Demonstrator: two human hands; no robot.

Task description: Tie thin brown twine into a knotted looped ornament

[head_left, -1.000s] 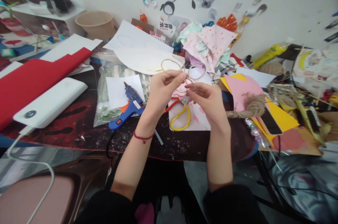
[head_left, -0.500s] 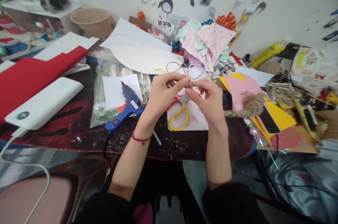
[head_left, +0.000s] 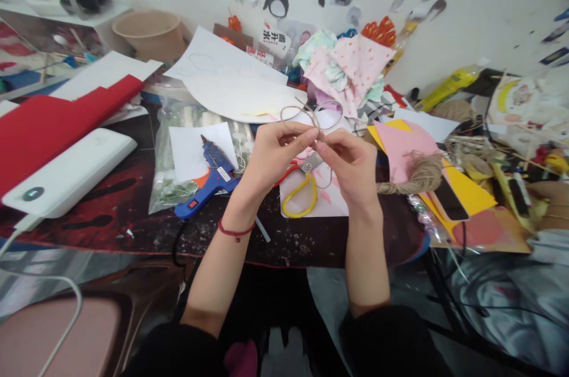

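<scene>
Thin brown twine (head_left: 328, 106) stands in loops above my fingertips, over the middle of the table. My left hand (head_left: 284, 155) pinches the twine between thumb and index finger. Fingertips pressed together, my right hand (head_left: 351, 163) grips the same twine from the other side, touching my left fingertips. A thin strand curves down beside the right thumb. Below the hands, scissors with yellow and red handles (head_left: 313, 202) lie on a white sheet (head_left: 335, 209) with small pink pieces. The exact crossing of the twine is partly hidden by the fingers.
A blue glue gun (head_left: 208, 190) lies on white paper at the left, near a white power bank (head_left: 71, 172) and red sheets (head_left: 66, 122). To the right are a twine bundle (head_left: 418, 178), a phone (head_left: 450, 200) and coloured paper (head_left: 402, 149). Crumpled cloth (head_left: 351, 69) sits behind.
The twine has shifted between my fingertips; an end now points up-left and a strand shows below the right thumb. The view has moved slightly.
</scene>
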